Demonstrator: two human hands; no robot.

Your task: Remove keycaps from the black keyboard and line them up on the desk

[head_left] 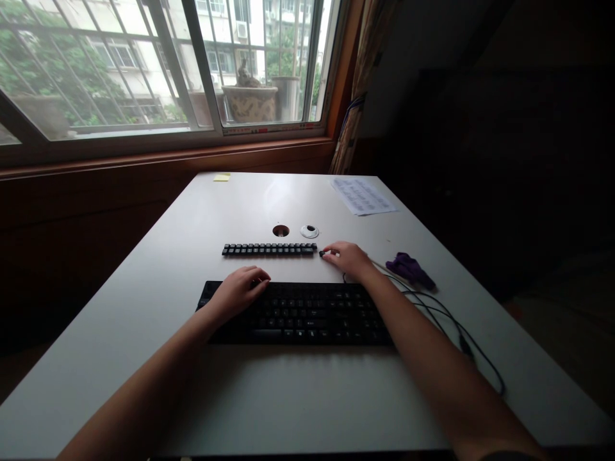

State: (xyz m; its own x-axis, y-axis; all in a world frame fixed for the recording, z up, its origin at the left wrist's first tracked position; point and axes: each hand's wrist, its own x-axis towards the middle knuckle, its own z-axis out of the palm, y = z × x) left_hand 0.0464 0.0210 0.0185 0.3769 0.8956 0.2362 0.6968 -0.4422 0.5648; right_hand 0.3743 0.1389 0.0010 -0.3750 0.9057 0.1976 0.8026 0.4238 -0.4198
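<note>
Right hand [346,258] sits just past the far right edge of the flat black computer keyboard [298,312], fingertips pinched on a small black keycap [321,253]. That keycap is at the right end of the row of loose black keycaps [269,249], touching or just off it, can't tell which. The row's long axis runs left-right, parallel to the keyboard's far edge and just beyond it; the pinched cap lies left of the right-hand fingers, in line with the row. Right hand is the nearer one. Left hand [239,291] rests palm down on the keyboard's left end, fingers loosely curled, holding nothing. All on a white rectangular table [144,301]. Purple cloth [409,269] and thin black cable [446,320] lie to the right.
</note>
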